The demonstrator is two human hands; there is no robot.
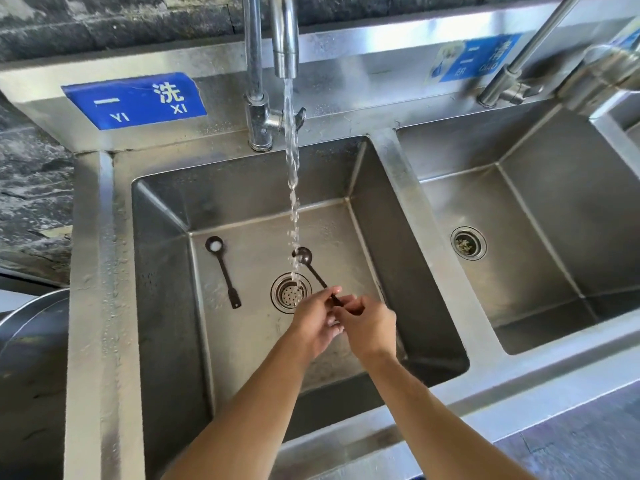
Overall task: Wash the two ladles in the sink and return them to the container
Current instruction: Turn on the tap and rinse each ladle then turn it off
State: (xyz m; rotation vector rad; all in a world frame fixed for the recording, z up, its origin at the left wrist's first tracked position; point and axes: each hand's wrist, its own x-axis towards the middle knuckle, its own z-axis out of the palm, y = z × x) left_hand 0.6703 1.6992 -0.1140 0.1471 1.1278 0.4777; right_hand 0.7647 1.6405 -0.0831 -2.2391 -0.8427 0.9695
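Observation:
Two small dark ladles are in the left sink basin [166, 271]. One ladle [223, 268] lies flat on the basin floor at the left, bowl away from me. The other ladle [306, 259] is held by its handle end, its bowl right at the running water stream [292, 188]. My left hand [313, 323] and my right hand [369, 323] meet over the basin floor, both with fingers pinched on that handle. The drain strainer [289, 294] sits just left of my hands.
The faucet [285, 36] above the left basin is running. A second basin [554, 237] with its own drain and faucet lies to the right. A large metal bowl rim [31, 317] shows at the far left edge. The container is not clearly in view.

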